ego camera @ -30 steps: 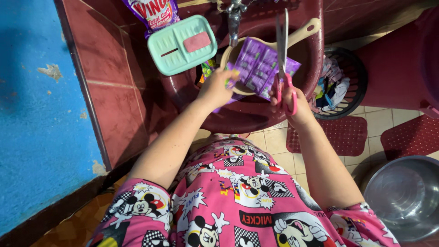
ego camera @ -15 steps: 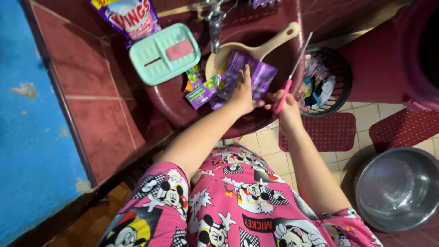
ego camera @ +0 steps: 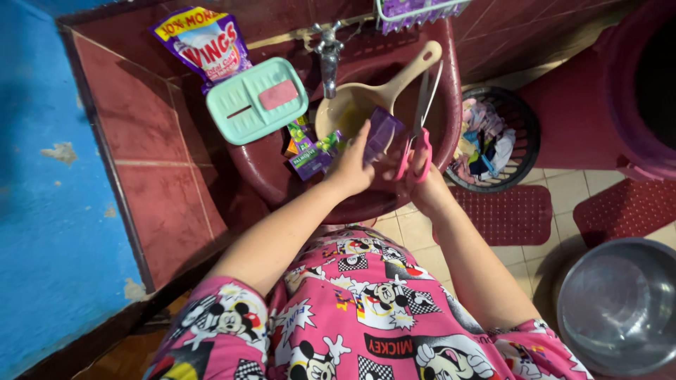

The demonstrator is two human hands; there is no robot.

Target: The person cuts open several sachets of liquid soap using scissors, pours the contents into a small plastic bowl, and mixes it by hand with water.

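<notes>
A purple sachet (ego camera: 382,134) is pinched upright in the left hand (ego camera: 350,169) over the basin (ego camera: 267,176), while pink-handled scissors (ego camera: 417,127), gripped by the right hand (ego camera: 420,176), are held just right of it, blades pointing away.

Looked like home washing corner, part bathroom, part laundry spot. Had maroon tiled walls (ego camera: 162,134) beside blue painted wall (ego camera: 49,211). Had metal tap (ego camera: 329,49) over dark red plastic basin (ego camera: 282,176), with cream dipper (ego camera: 366,98) inside. Kept mint soap dish (ego camera: 243,116) with pink bar (ego camera: 279,94), plus detergent pouch (ego camera: 208,42), on ledge. Stood on pale floor tiles (ego camera: 415,218) with red rubber mats (ego camera: 507,211), near basket of clothes (ego camera: 493,141) and steel bowl (ego camera: 620,302).
</notes>
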